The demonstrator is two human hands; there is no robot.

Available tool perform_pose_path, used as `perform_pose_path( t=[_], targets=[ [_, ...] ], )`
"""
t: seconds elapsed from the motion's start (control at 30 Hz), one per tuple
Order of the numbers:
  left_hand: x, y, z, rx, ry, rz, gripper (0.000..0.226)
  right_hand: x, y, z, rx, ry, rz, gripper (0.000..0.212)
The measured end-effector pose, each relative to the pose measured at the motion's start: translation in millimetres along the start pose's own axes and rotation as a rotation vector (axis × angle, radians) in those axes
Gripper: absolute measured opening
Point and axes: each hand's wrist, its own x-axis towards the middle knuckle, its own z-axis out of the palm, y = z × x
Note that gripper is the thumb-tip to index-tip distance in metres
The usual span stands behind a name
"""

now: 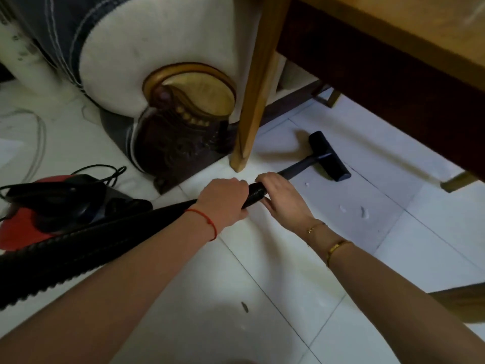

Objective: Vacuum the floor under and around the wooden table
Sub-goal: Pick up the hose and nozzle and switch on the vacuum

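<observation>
Both hands grip the black ribbed hose (256, 194) of a vacuum low over the white tiled floor (262, 298). The left hand (223, 199) wraps its curled fingers over the hose from above; a red string sits on that wrist. The right hand (282, 198) holds the hose just ahead of it, fingers curled over the top and thumb underneath, with gold bracelets on the wrist. From the right hand a dark tube (298, 166) runs forward to the black floor head (329, 156), which lies flat on the tiles under the desk (393, 35), just past its near leg (256, 101). Small white scraps (364, 211) lie on the floor near the head, to its right and closer to the person. The hose trails back to the left, crossing in front of the red and black vacuum body (34, 214), which stands on the floor beside a sofa arm (168, 74) with carved dark wood trim. A dark speck (244, 307) lies on a tile between the forearms.
</observation>
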Motion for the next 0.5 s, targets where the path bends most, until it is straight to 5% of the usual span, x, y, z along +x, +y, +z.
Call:
perform_pose_path(
  t=[0.27, 0.5],
  targets=[
    [41.4, 18.9, 41.7, 0.007, 0.068, 0.059, 0.032, -7.9, 43.6, 31.4, -0.102, 0.06, 0.094, 0.023],
    [28.2, -10.3, 27.2, 0.037, 0.024, 0.056, 0.032, 3.9, 12.0, 25.7, -0.135, 0.12, 0.02, 0.021]
  ],
)
